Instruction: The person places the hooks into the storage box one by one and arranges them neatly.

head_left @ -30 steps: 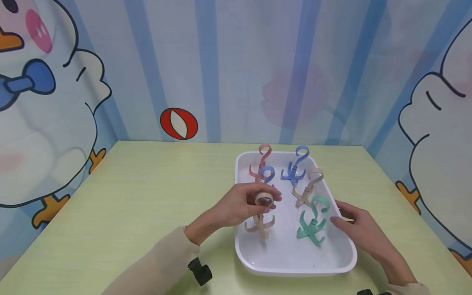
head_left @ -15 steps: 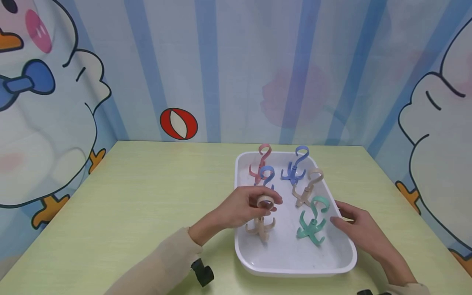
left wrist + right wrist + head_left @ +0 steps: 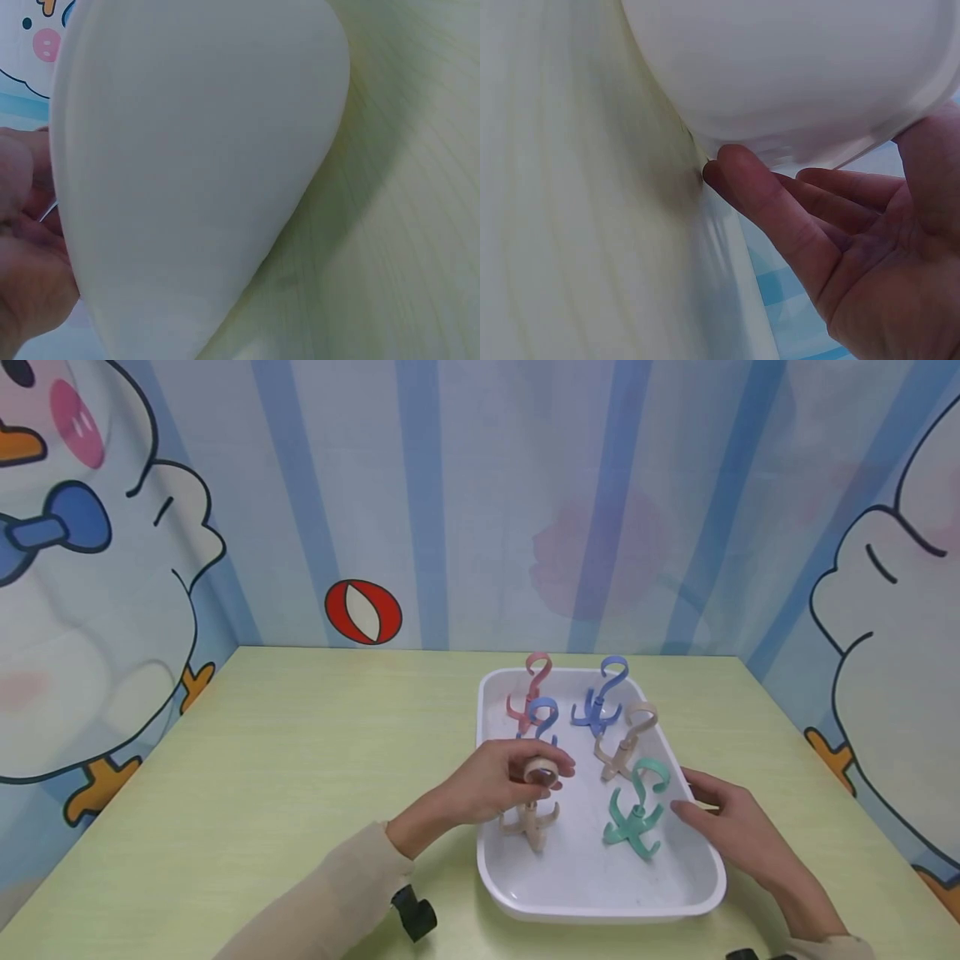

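My left hand (image 3: 491, 781) is inside the left part of a white plastic tray (image 3: 600, 889), gripping a beige four-pronged hanging hook (image 3: 532, 833) by its upper part. The prongs show below the hand; fingers cover the stem. At the right side of the tray, my right hand (image 3: 742, 831) holds the rim, thumb over the edge. In the right wrist view its fingers (image 3: 780, 217) reach along the outer wall. The left wrist view shows mostly the tray's outside (image 3: 202, 150), with part of the left hand (image 3: 34, 262) beyond the rim.
Other hooks stand in the tray: a pink one (image 3: 534, 693), a blue one (image 3: 597, 706) at the back, another blue one (image 3: 545, 714) partly behind the left hand, a beige one (image 3: 622, 752) and a green one (image 3: 633, 822). A pale green table (image 3: 300, 752) lies underneath.
The left hand has lowered slightly with the beige hook, then stayed nearly still. The right hand and the tray have not visibly moved.
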The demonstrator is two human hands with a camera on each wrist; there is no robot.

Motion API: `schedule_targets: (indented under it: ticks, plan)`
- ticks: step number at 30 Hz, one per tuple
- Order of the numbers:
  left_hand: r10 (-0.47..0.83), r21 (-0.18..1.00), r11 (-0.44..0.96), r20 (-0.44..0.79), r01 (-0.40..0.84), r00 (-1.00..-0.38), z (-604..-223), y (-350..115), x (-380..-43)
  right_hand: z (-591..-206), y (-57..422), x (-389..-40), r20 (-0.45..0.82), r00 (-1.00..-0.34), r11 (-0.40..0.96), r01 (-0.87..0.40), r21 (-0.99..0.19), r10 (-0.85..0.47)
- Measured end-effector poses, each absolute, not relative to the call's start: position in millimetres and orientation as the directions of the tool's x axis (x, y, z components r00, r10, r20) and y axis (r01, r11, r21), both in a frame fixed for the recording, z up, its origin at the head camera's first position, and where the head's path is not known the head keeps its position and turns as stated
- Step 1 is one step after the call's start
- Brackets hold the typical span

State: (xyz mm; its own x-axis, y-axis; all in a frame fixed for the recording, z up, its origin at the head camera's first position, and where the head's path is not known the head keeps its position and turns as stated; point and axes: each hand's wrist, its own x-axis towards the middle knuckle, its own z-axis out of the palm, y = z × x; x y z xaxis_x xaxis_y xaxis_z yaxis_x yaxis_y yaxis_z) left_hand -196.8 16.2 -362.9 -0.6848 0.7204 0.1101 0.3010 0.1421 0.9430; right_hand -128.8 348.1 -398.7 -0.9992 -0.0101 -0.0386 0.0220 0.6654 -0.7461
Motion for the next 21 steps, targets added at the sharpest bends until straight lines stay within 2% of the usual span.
schedule_targets:
  ticks: [9, 16, 21]
  plan:
    - [0.706, 0.912, 0.195, 0.124, 0.361, -0.697, -363, 6, -198, -400, 346, -132, -0.055, -0.998, 0.660, 0.033, -0.750, -0.014]
    - [0.679, 0.847, 0.235, 0.208, 0.477, -0.704, -356, -19, -196, -397, 350, -134, -0.052, -0.998, 0.686, 0.053, -0.726, 0.022]
    - [0.561, 0.761, 0.346, 0.301, 0.549, -0.771, -344, -42, -190, -390, 363, -127, 0.019, -0.999, 0.649, 0.011, -0.760, 0.039]
